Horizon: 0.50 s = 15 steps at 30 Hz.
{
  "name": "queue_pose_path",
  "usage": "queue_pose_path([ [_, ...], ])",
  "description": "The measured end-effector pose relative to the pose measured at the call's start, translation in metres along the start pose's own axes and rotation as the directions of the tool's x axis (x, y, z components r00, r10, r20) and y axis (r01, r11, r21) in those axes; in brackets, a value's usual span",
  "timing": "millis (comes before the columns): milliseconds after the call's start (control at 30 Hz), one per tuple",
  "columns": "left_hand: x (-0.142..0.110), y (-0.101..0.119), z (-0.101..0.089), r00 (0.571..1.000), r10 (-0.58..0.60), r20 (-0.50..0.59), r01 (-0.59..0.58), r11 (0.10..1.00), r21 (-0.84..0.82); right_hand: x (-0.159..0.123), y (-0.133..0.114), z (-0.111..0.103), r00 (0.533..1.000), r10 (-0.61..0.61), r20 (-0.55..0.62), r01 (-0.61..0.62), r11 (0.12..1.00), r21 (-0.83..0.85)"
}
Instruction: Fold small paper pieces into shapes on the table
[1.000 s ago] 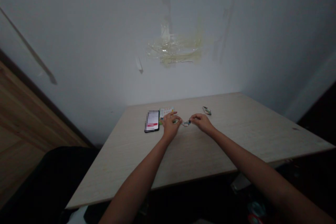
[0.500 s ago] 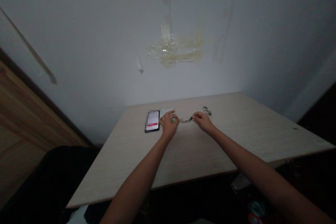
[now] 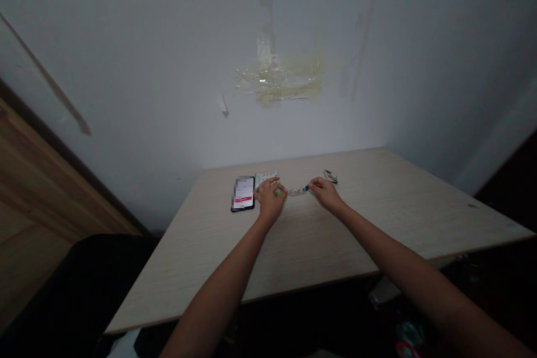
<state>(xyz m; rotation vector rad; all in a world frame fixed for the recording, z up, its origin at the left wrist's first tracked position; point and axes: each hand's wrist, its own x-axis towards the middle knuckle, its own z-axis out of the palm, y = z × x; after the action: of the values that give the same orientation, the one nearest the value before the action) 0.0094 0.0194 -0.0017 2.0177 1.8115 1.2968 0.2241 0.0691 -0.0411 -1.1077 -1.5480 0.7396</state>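
Observation:
Both my hands rest on a pale wooden table (image 3: 377, 224) near its far edge. My left hand (image 3: 271, 200) is closed in a pinch on the left end of a small colourful paper strip (image 3: 297, 191). My right hand (image 3: 325, 193) pinches the strip's right end, so the strip is held stretched between the two hands just above the tabletop. What the strip is printed with is too small to read.
A black phone (image 3: 243, 193) with a lit screen lies left of my left hand, with a printed paper sheet (image 3: 265, 178) beside it. A small folded paper piece (image 3: 330, 176) lies behind my right hand. A white wall with tape remnants (image 3: 279, 81) stands behind the table.
Both hands moved slightly away from me, and the strip between them went from sagging to pulled out straighter.

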Motion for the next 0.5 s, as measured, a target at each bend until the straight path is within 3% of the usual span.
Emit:
queue_pose_path([
  [200, -0.007, 0.001, -0.004, 0.994, 0.072, 0.086, -0.079, 0.993, 0.092, -0.008, -0.012, -0.008, 0.981, -0.168, 0.095, 0.181, 0.972, -0.148],
  [500, -0.007, -0.004, -0.009, 0.961, 0.198, 0.195, -0.224, 0.967, 0.119, -0.015, -0.026, -0.009, 0.967, -0.213, 0.137, 0.243, 0.934, -0.262],
])
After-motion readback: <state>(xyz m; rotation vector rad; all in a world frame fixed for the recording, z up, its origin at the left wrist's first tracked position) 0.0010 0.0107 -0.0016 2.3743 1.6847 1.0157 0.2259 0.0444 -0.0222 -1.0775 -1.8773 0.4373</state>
